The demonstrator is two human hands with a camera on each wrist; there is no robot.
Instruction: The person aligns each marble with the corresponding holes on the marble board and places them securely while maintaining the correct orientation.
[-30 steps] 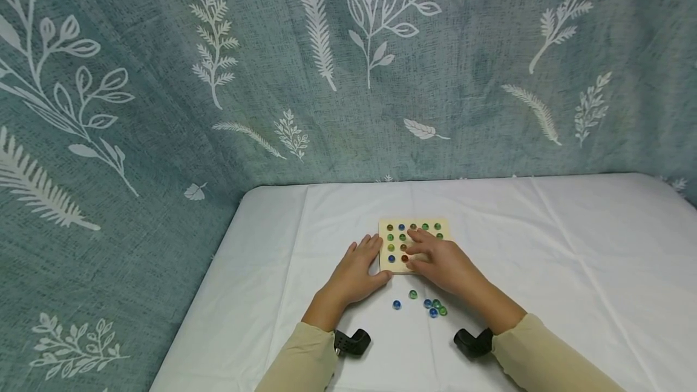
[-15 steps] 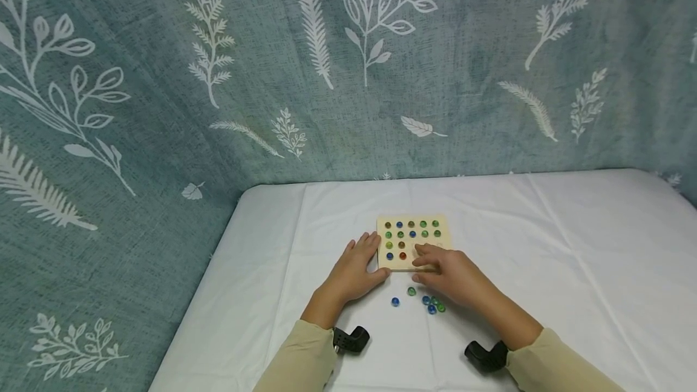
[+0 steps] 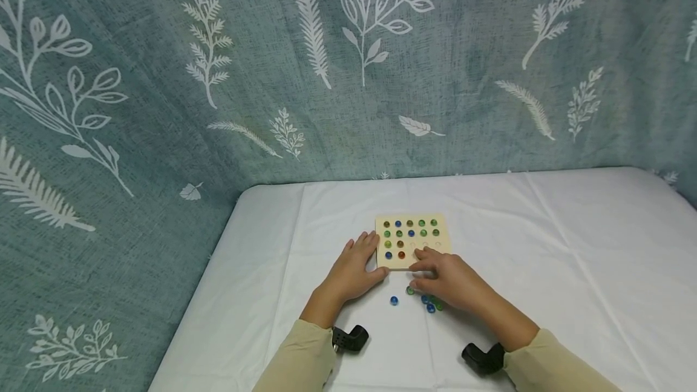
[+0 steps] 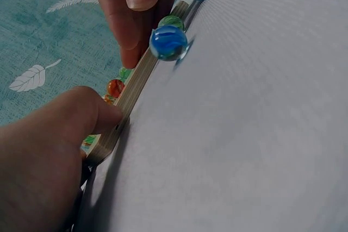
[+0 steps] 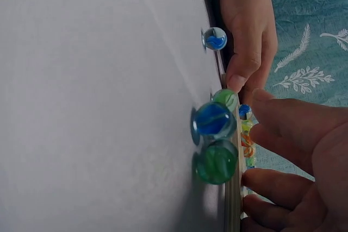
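Observation:
A pale wooden board (image 3: 394, 264) lies on the table, with rows of glass marbles set in its hollows. Several hollows at its near right show no marble. My left hand (image 3: 351, 271) rests against the board's left edge, fingers extended and thumb (image 4: 109, 117) on the near edge. Over the near right part of the board hovers my right hand (image 3: 452, 274), fingers loosely bent and apart, nothing between them. Its thumb tip is right by a loose green marble (image 3: 410, 290) in front of the board. Farther left lies a loose blue marble (image 3: 394, 300).
A small cluster of blue and green marbles (image 3: 431, 308) lies under and in front of the right hand, partly covered by it. White cloth (image 3: 544, 271) covers the table. A teal leaf-patterned curtain (image 3: 479, 77) hangs behind it and at the left.
My right hand has drawn back from the board's middle toward its near edge and the loose marbles. A blue marble in the second row, hidden earlier, now shows. The left hand stays put.

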